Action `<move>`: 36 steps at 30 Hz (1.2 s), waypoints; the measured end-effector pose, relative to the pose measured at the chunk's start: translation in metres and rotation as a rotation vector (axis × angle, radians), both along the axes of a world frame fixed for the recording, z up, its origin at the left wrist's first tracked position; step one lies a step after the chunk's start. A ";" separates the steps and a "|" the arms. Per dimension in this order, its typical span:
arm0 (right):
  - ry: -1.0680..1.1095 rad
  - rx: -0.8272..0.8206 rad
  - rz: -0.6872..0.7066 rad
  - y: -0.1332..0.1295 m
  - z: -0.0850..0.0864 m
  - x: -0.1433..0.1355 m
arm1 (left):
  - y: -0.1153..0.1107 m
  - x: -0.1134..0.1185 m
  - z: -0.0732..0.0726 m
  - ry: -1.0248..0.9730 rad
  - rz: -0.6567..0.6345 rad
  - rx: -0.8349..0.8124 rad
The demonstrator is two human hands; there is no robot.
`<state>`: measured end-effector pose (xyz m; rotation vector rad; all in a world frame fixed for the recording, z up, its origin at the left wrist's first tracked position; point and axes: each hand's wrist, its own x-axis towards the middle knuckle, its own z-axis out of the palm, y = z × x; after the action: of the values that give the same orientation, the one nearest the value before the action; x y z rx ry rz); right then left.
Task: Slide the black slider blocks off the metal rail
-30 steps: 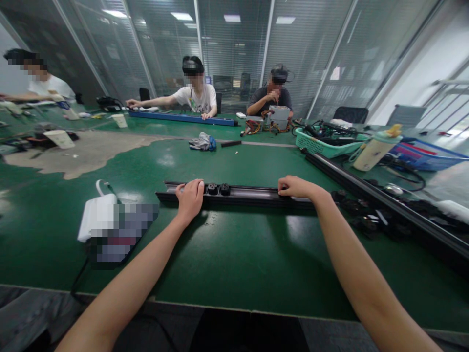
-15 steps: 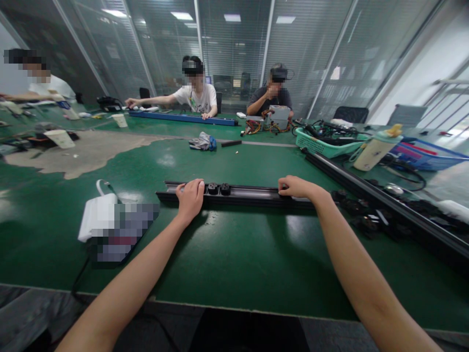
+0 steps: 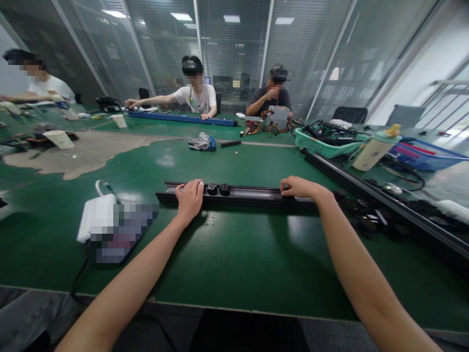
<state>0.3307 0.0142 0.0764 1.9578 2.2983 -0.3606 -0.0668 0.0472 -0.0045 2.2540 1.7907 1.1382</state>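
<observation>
A long black channel rail lies crosswise on the green table. Two small black blocks, a left one and a right one, sit side by side in its groove. My left hand is wrapped over the rail near its left end, just left of the blocks. My right hand rests at the rail's right part with its fingers curled down into the groove; whatever they pinch is hidden.
A phone and white charger lie at the left. At the right are a long black rail, loose black parts, a green basket and a bottle. Several people sit beyond, one at a blue rail.
My right hand has shifted very slightly to the right along the rail. My left hand keeps its place on the rail.
</observation>
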 end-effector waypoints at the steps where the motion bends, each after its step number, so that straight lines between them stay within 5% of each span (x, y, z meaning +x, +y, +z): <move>1: 0.002 0.002 -0.001 0.000 0.000 0.000 | 0.000 0.000 0.000 0.000 0.000 -0.002; 23: 0.093 -0.041 -0.203 -0.012 0.008 0.006 | -0.002 0.001 0.001 0.013 0.009 -0.013; 36: 0.036 -0.049 -0.188 -0.010 0.009 0.015 | -0.002 0.001 0.003 -0.007 0.003 -0.020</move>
<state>0.3457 0.0047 0.0859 2.1659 2.1094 -0.4670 -0.0659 0.0453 -0.0019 2.2345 1.7955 1.1225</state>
